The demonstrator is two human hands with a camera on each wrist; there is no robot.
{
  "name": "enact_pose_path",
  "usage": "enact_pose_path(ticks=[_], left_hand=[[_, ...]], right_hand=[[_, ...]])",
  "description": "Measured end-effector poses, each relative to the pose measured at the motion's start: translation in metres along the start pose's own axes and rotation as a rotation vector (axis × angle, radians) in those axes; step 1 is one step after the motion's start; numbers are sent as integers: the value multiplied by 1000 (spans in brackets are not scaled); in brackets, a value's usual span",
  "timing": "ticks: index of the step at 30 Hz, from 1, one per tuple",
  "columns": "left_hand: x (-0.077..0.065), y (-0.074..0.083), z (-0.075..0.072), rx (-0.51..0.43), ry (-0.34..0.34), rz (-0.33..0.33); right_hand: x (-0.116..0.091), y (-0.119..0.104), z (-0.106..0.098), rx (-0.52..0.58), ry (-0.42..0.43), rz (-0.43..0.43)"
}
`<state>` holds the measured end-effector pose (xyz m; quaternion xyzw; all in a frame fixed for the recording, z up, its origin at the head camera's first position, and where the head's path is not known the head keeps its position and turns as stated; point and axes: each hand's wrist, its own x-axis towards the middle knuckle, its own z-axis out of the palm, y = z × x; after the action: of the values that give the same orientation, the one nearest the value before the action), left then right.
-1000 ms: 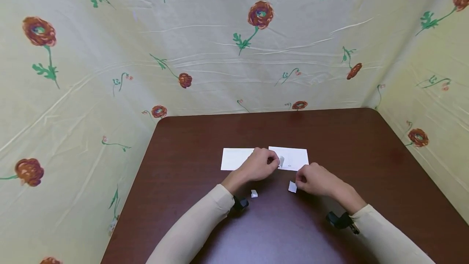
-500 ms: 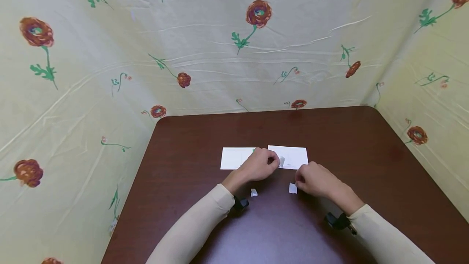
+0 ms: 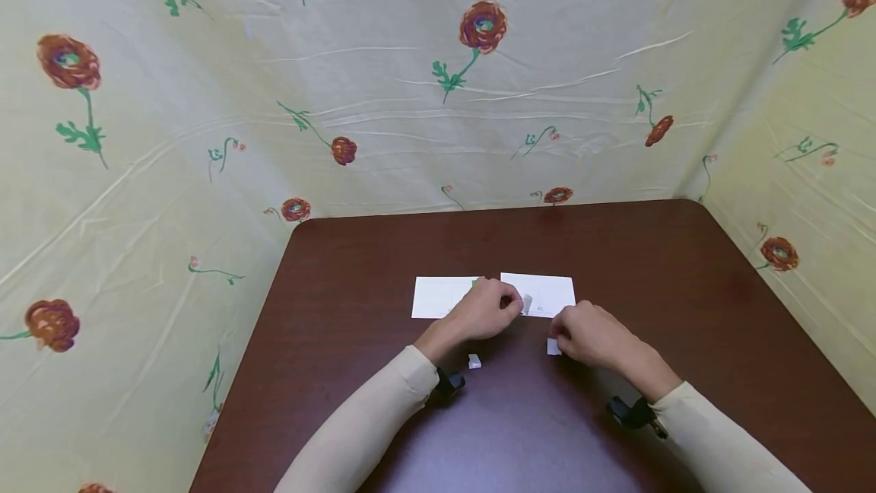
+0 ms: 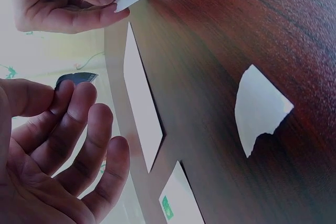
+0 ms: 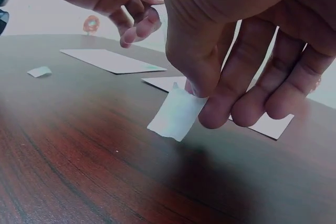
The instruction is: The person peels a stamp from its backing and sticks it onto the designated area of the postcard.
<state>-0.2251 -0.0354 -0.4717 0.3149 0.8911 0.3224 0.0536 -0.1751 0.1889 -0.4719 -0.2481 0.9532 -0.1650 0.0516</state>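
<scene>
My left hand pinches a small dark postage stamp between thumb and fingertips, over the near-left corner of the right white envelope. In the left wrist view its other fingers are loosely bent. A small white piece of paper hangs from the thumb and forefinger of my right hand, just in front of that envelope. Partly behind the left hand lies the left white envelope, with a green stamp at its corner. A torn white paper scrap rests on the table nearer me.
Both envelopes lie side by side on a dark brown table. Floral cloth hangs along its back and sides. Each wrist carries a black camera, such as the right camera.
The right hand has shifted the white paper piece slightly right and away from me, so more of it is hidden behind the fingers. The left hand stays nearly still with the stamp.
</scene>
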Motion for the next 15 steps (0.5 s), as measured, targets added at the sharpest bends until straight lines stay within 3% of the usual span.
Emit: enact_pose_path(ticks=[8,15], left_hand=[[0,0,1,10,10,10],[1,-1,2,12,10,12]], right_hand=[[2,2,-3,-12,37,-1],[6,1,-10,-53,161,-58]])
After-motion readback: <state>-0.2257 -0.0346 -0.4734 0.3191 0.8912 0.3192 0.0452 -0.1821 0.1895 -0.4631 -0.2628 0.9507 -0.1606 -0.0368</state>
